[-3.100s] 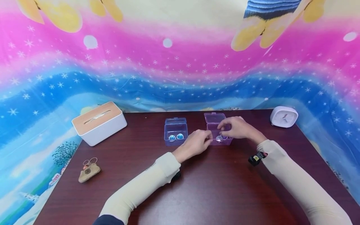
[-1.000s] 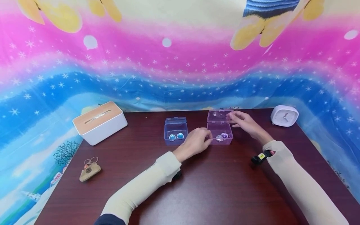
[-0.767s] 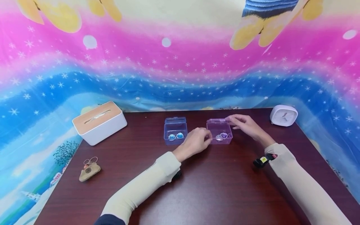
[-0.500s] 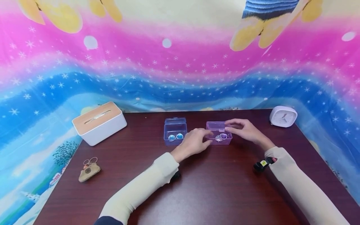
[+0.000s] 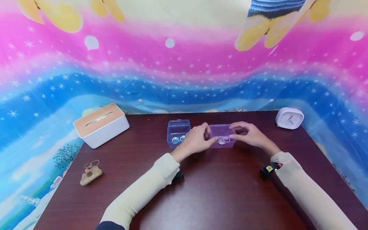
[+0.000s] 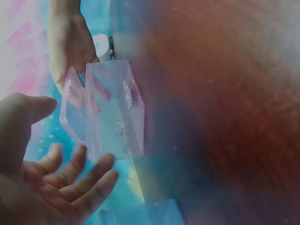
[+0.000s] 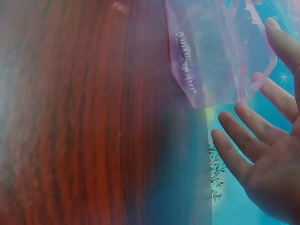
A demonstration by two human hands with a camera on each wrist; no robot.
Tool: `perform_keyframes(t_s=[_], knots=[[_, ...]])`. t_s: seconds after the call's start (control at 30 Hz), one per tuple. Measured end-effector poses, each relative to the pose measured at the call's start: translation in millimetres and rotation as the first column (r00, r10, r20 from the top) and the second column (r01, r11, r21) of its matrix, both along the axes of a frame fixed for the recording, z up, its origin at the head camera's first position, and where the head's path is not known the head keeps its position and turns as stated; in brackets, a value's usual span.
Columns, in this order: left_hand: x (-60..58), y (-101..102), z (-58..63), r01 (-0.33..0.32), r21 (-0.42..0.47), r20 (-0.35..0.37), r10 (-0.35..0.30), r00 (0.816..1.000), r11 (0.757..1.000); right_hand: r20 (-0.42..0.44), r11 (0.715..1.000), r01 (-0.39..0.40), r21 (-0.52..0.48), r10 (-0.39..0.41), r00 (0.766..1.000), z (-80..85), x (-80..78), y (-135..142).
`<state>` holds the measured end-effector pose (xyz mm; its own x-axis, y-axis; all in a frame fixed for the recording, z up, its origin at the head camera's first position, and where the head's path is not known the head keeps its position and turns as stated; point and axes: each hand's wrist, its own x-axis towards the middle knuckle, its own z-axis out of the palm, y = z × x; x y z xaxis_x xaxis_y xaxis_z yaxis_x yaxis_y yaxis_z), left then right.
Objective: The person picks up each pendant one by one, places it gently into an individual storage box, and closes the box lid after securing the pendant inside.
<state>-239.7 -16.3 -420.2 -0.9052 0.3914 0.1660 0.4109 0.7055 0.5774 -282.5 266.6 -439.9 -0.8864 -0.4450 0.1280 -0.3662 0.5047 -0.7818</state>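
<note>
A see-through purple box point(image 5: 223, 143) stands between both hands in the head view, its hinged lid point(image 5: 222, 130) tilted over it at a narrow angle, as both wrist views show. Inside lie a clear round jewel-like piece point(image 5: 221, 141) and a purple one, seen edge-on as a beaded rim point(image 7: 183, 49) in the right wrist view. My left hand point(image 5: 196, 139) is at the box's left side, fingers spread and fairly straight against it, thumb free. At the lid's right edge is my right hand point(image 5: 250, 134), its index fingertip touching the lid and the other fingers extended.
Left of the purple box, a see-through blue box point(image 5: 178, 131) stands with its lid up and two blue jewel-like pieces point(image 5: 175, 140) inside. A tissue box point(image 5: 102, 126), a tan pouch keychain point(image 5: 91, 175) and a white clock point(image 5: 290, 118) lie around the dark wooden table point(image 5: 218, 198).
The purple box's lid has swung forward from upright to over the box, the right hand moving with it. My left hand has spread its fingers and shifted slightly left along the box.
</note>
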Motion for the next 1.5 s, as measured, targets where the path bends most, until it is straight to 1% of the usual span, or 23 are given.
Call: perform_keyframes(t_s=[0.1,0.27,0.37,0.47,0.7,0.93,1.2,1.5], knots=[[-0.2,3.4,0.1,0.005,-0.022,0.030,-0.005,1.000,1.000,-0.004,1.000,0.011,0.012,-0.011,1.000,-1.4,0.1,0.8],[0.7,12.4,-3.8,0.021,-0.062,0.086,-0.016,0.996,0.998,-0.030,1.000,-0.013,0.025,0.014,0.999,-4.5,-0.6,2.3],[0.0,17.3,-5.2,0.026,-0.080,0.099,-0.018,0.995,0.996,-0.038,0.999,-0.019,0.035,0.020,0.999,-6.1,-1.2,4.1],[-1.4,20.2,-6.4,0.034,-0.087,0.095,-0.025,0.995,0.996,-0.026,0.999,-0.014,0.048,0.015,1.000,-6.7,-1.5,6.4],[-4.4,21.2,-10.4,0.036,-0.063,0.082,-0.031,0.996,0.997,0.027,0.998,0.001,0.062,-0.003,1.000,-5.7,-1.6,9.4],[-3.9,23.6,-8.1,0.032,-0.091,0.105,-0.022,0.994,0.995,0.038,0.998,-0.005,0.067,0.002,0.999,-6.9,-2.9,12.1],[-7.3,23.5,-9.4,0.040,-0.064,0.104,-0.033,0.994,0.997,0.061,0.998,-0.009,0.067,0.004,0.998,-5.5,-7.4,12.5],[-6.2,26.1,-11.7,0.024,-0.069,0.121,-0.015,0.993,0.997,0.090,0.996,-0.004,0.094,-0.004,0.996,-1.0,-6.5,11.2]])
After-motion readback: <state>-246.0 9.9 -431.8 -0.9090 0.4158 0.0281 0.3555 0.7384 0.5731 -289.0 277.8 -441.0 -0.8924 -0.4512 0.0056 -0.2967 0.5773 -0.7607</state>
